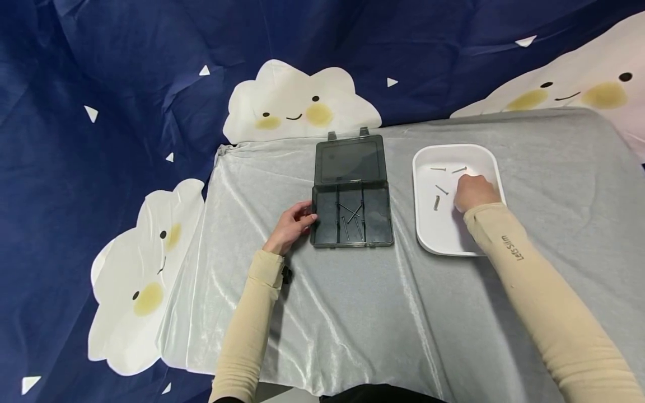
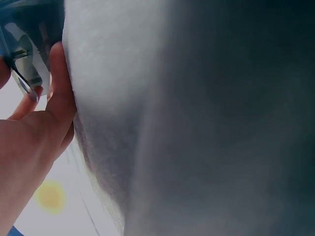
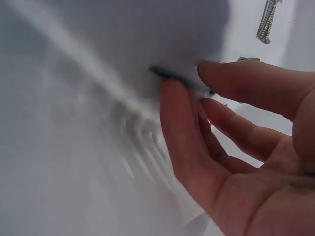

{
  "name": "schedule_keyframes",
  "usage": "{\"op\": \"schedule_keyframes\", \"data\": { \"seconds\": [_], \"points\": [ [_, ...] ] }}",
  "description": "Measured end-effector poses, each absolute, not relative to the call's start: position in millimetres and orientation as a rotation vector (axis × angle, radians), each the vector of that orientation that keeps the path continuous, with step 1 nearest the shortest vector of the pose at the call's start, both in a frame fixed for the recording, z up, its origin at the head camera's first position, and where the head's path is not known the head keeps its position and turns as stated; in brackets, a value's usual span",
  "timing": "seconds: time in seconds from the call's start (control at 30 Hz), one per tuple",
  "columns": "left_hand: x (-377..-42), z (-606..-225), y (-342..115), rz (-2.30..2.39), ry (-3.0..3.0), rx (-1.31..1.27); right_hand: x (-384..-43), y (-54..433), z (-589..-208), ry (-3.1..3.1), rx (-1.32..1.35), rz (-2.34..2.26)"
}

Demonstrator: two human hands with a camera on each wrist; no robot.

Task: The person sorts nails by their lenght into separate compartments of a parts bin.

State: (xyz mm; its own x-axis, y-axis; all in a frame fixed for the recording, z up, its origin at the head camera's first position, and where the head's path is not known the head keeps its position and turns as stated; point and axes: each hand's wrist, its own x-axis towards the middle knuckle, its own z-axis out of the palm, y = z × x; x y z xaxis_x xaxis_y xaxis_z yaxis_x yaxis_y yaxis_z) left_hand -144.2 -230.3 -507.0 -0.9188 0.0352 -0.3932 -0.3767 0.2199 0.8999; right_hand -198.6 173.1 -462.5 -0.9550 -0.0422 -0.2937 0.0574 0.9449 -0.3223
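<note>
A dark, see-through compartment box (image 1: 326, 224) lies with its lid (image 1: 350, 159) folded back. Several long, thin screws (image 1: 345, 228) rest in its middle compartment. My left hand (image 1: 289, 226) holds the box's left side, thumb at the rim and fingers against the outer wall. Inside a white tray (image 1: 423, 224) to the right is my right hand (image 1: 475, 193), low near the tray's right wall. In the right wrist view its thumb and fingertips pinch a dark, slim screw (image 3: 170, 74). A threaded screw (image 3: 267, 22) lies beyond the fingers.
Several loose screws (image 1: 442, 190) lie spread over the tray floor, left of and beyond the right hand. A wrinkled grey cloth (image 1: 353, 313) covers the table. Behind it hangs a dark blue curtain (image 1: 428, 50) with cloud prints.
</note>
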Motion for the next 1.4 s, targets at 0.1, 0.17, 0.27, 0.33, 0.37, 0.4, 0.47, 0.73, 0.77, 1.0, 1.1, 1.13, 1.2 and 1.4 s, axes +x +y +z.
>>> {"op": "schedule_keyframes", "data": {
  "seconds": [0.1,0.17,0.27,0.33,0.37,0.4,0.47,0.73,0.77,1.0,1.1,1.13,1.2,1.4],
  "points": [
    [-144.1,-507.2,-230.2,1.752,2.162,-0.316,-197.8,173.2,-462.0,2.760,0.022,-0.496],
    [-144.1,-507.2,-230.4,1.749,2.165,-0.311,-197.4,173.1,-461.6,2.735,0.029,-0.503],
    [-143.9,-506.9,-230.4,1.745,2.172,-0.306,-196.2,173.2,-460.3,2.711,0.027,-0.510],
    [-143.6,-507.0,-230.1,1.747,2.176,-0.308,-195.2,173.7,-459.9,2.702,0.021,-0.511],
    [-143.5,-507.0,-229.9,1.747,2.178,-0.309,-194.8,174.0,-459.9,2.698,0.015,-0.510],
    [-143.4,-507.0,-229.8,1.747,2.179,-0.309,-194.4,174.4,-460.0,2.695,0.008,-0.508],
    [-143.3,-507.3,-229.9,1.750,2.178,-0.308,-194.1,174.6,-461.2,2.687,0.000,-0.505],
    [-143.4,-507.0,-230.8,1.744,2.186,-0.307,-195.5,175.9,-467.0,2.670,-0.026,-0.489],
    [-143.5,-507.1,-230.8,1.747,2.184,-0.308,-195.4,176.1,-467.0,2.672,-0.031,-0.487],
    [-144.1,-508.2,-230.8,1.751,2.177,-0.311,-194.5,177.8,-465.1,2.693,-0.052,-0.445],
    [-144.1,-509.0,-231.0,1.743,2.181,-0.311,-194.3,178.3,-463.8,2.702,-0.054,-0.418],
    [-144.1,-509.1,-231.1,1.740,2.184,-0.311,-194.2,178.1,-463.4,2.701,-0.054,-0.417],
    [-144.0,-508.7,-231.1,1.745,2.183,-0.308,-194.4,178.1,-463.1,2.703,-0.055,-0.421],
    [-143.7,-507.4,-231.4,1.750,2.177,-0.308,-195.7,179.0,-459.9,2.704,-0.039,-0.457]
  ]
}}
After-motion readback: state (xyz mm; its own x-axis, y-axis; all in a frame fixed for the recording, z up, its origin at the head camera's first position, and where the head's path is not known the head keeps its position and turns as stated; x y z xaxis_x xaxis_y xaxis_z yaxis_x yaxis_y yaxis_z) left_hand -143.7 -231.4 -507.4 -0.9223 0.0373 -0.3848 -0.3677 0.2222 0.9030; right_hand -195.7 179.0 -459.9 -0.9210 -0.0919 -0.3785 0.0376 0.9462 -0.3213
